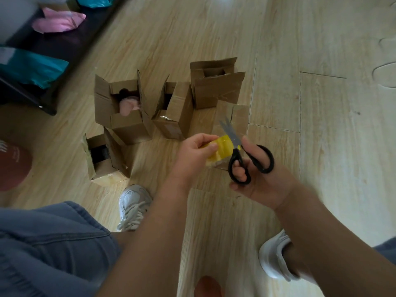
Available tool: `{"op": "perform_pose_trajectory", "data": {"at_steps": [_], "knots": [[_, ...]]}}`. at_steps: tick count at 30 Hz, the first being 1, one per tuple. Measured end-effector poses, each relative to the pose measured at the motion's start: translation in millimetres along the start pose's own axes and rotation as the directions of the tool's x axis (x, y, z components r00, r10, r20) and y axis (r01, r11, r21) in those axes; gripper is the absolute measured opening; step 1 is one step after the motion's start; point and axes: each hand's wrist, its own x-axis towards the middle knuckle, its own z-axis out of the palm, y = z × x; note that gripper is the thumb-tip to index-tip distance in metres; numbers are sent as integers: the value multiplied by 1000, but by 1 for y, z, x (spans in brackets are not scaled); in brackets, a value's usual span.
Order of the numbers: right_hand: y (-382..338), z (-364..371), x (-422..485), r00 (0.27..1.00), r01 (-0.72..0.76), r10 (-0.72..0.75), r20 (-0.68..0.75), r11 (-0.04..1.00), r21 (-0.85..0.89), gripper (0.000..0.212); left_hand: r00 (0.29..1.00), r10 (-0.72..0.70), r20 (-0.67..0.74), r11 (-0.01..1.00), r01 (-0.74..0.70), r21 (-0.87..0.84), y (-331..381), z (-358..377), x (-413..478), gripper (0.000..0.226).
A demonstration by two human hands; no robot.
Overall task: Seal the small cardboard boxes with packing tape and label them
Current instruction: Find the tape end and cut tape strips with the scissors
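Standing open, one cardboard box [128,127] holds something pink [128,105].

The left forearm [154,232] and right forearm [317,228] are bare, as are the left hand [196,151] and right hand [255,179]; the legs wear loose blue-grey trousers [47,243] of soft, faded cloth, with stitched seams and folds across the left thigh; a sliver of the same cloth shows at the right edge; the left shoe [134,205] is a pale grey-white mesh trainer with thick whitish laces; the right shoe [276,257] is white and blurred, a bare ankle above it.
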Motion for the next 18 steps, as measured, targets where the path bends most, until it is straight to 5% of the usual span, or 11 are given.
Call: {"op": "perform_pose_trajectory", "data": {"at_steps": [4, 8, 14, 18], "knots": [[-7, -1, -1, 969, 141, -167, -183, 979, -147, 37, 999, -25, -43, 998, 22, -56, 2, -9, 2, 15], [-12, -5, 10, 811, 82, -232, -536, 954, -289, 32, 998, -23, -50, 995, 18, -102, 11, -3, 0, 16], [-3, -1, 21, 869, 225, -149, -471, 968, 109, 19, 995, -61, 74, 996, 65, -55, 15, 9, -7, 13], [0, 1, 27, 817, 251, -164, -553, 964, 84, 13, 999, 31, 19, 980, -34, 198, 10, 16, -9, 15]]}}
